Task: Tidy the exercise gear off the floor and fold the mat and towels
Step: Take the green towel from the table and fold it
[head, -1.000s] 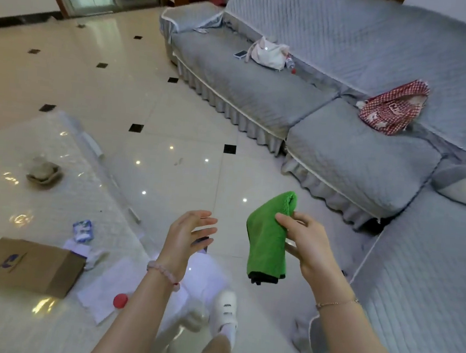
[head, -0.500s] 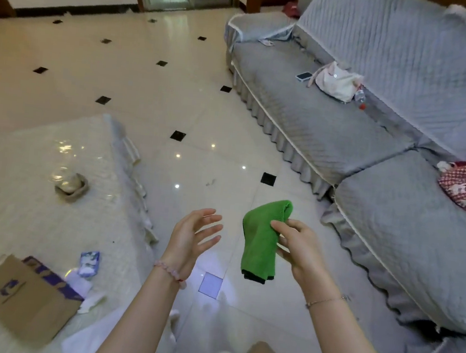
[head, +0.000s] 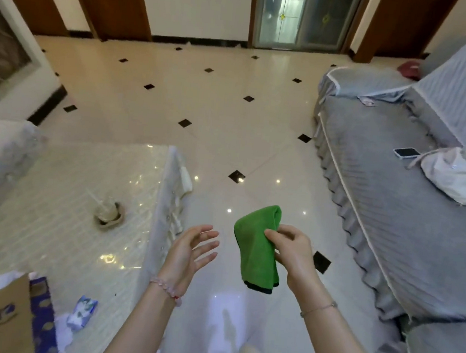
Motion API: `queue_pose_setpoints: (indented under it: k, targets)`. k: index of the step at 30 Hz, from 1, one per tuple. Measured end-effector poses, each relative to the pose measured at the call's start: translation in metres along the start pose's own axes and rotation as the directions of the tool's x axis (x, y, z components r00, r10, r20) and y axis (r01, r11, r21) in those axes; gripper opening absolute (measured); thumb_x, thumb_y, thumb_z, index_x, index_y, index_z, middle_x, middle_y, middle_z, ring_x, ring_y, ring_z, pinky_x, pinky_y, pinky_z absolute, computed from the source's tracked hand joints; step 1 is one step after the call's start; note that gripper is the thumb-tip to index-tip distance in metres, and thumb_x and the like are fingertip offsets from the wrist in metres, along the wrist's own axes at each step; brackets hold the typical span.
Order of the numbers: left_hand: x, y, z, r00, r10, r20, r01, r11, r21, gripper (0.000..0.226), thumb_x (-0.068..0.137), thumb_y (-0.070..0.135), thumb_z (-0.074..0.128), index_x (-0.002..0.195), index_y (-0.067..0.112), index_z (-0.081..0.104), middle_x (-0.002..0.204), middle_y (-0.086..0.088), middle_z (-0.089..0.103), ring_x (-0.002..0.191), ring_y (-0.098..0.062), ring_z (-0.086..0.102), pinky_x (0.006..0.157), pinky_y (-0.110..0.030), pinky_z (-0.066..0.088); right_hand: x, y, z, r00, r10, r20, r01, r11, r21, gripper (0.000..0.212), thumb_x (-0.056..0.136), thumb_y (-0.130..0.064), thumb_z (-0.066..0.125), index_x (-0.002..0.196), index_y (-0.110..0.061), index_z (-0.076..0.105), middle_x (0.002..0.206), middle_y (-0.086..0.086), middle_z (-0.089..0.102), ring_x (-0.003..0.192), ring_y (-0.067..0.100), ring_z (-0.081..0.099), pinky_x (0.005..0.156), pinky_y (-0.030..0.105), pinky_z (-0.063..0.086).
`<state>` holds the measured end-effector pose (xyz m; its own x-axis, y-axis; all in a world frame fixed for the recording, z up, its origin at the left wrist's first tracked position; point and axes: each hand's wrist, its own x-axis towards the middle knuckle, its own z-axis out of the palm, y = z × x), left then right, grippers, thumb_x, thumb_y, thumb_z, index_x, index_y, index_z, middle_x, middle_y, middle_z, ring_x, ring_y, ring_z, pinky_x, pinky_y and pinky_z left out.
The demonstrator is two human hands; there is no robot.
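Our right hand (head: 292, 253) pinches the folded towel (head: 257, 250), left hand (head: 190, 250) open; towel seems done, no mat in view.

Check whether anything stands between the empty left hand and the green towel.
Nothing visible does. The left hand is open beside the green towel, only floor showing in the gap. The right hand pinches the towel's other side.

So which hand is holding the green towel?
The right hand: its fingers pinch the folded green towel. The left hand is open beside it, touching nothing.
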<state>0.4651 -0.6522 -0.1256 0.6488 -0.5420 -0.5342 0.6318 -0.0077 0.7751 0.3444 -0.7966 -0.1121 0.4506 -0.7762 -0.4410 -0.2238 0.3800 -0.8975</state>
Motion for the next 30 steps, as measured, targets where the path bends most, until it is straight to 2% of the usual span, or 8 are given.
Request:
queue_pose_setpoints:
  k: [5, 11, 15, 18, 24, 27, 30]
  targets:
    - [0.066, 0.034, 0.044, 0.998, 0.036, -0.049, -0.039, 0.998, -0.055, 0.020, 0.094, 0.021, 0.048, 0.100, 0.009, 0.063, 0.093, -0.005, 0.068, 0.088, -0.021, 0.065, 0.074, -0.032, 0.052, 0.086, -0.051, 0.008, 0.998, -0.014, 0.060, 0.016, 0.999, -0.045, 0.014, 0.084, -0.005, 0.065, 0.097, -0.003, 0.062, 0.081, 0.006, 0.065, 0.072, 0.016, 0.064, 0.076, 0.036, 0.055]
    - [0.153, 0.075, 0.068, 0.995, 0.051, -0.080, -0.058, 0.994, -0.091, 0.020, 0.094, 0.021, 0.047, 0.100, 0.010, 0.063, 0.094, -0.004, 0.067, 0.087, -0.019, 0.065, 0.073, -0.031, 0.052, 0.187, -0.092, 0.038, 0.996, 0.001, 0.085, 0.005, 0.998, -0.068, 0.010, 0.084, -0.006, 0.066, 0.092, -0.006, 0.061, 0.078, 0.004, 0.062, 0.070, 0.014, 0.062, 0.068, 0.030, 0.054]
    - [0.229, 0.111, 0.074, 0.994, 0.059, -0.094, -0.068, 0.993, -0.097, 0.023, 0.094, 0.021, 0.047, 0.105, 0.008, 0.062, 0.096, -0.005, 0.067, 0.089, -0.020, 0.065, 0.074, -0.031, 0.052, 0.259, -0.118, 0.075, 0.994, 0.025, 0.104, -0.018, 0.998, -0.067, 0.007, 0.085, -0.005, 0.064, 0.086, -0.009, 0.058, 0.077, 0.004, 0.061, 0.069, 0.014, 0.061, 0.066, 0.029, 0.053]
    - [0.287, 0.148, 0.075, 0.992, 0.049, -0.117, -0.062, 0.992, -0.111, 0.021, 0.094, 0.021, 0.047, 0.103, 0.008, 0.062, 0.098, -0.006, 0.067, 0.091, -0.021, 0.065, 0.076, -0.032, 0.052, 0.313, -0.142, 0.111, 0.992, 0.055, 0.115, -0.045, 0.995, -0.088, 0.007, 0.085, -0.006, 0.064, 0.088, -0.008, 0.058, 0.079, 0.004, 0.062, 0.072, 0.015, 0.062, 0.070, 0.031, 0.053]
    - [0.393, 0.231, 0.075, 0.991, 0.044, -0.123, -0.057, 0.993, -0.107, 0.023, 0.094, 0.022, 0.047, 0.105, 0.009, 0.062, 0.104, -0.007, 0.066, 0.093, -0.021, 0.064, 0.079, -0.032, 0.052, 0.412, -0.202, 0.182, 0.987, 0.056, 0.151, -0.039, 0.993, -0.112, 0.006, 0.085, -0.005, 0.064, 0.089, -0.006, 0.058, 0.080, 0.006, 0.062, 0.073, 0.016, 0.062, 0.064, 0.028, 0.053]
    - [0.436, 0.266, 0.076, 0.988, 0.056, -0.142, -0.070, 0.992, -0.101, 0.022, 0.095, 0.022, 0.045, 0.104, 0.010, 0.061, 0.104, -0.008, 0.066, 0.095, -0.022, 0.064, 0.082, -0.033, 0.052, 0.458, -0.226, 0.212, 0.987, 0.048, 0.151, -0.031, 0.993, -0.111, 0.006, 0.086, -0.005, 0.063, 0.087, -0.007, 0.058, 0.081, 0.006, 0.061, 0.074, 0.017, 0.062, 0.066, 0.028, 0.053]
    - [0.478, 0.295, 0.075, 0.985, 0.057, -0.160, -0.078, 0.989, -0.127, 0.020, 0.093, 0.021, 0.047, 0.100, 0.011, 0.063, 0.102, -0.008, 0.067, 0.093, -0.023, 0.064, 0.084, -0.035, 0.051, 0.505, -0.245, 0.245, 0.985, 0.062, 0.159, -0.044, 0.993, -0.114, 0.007, 0.085, -0.007, 0.064, 0.089, -0.009, 0.058, 0.087, 0.010, 0.062, 0.080, 0.021, 0.062, 0.078, 0.040, 0.054]
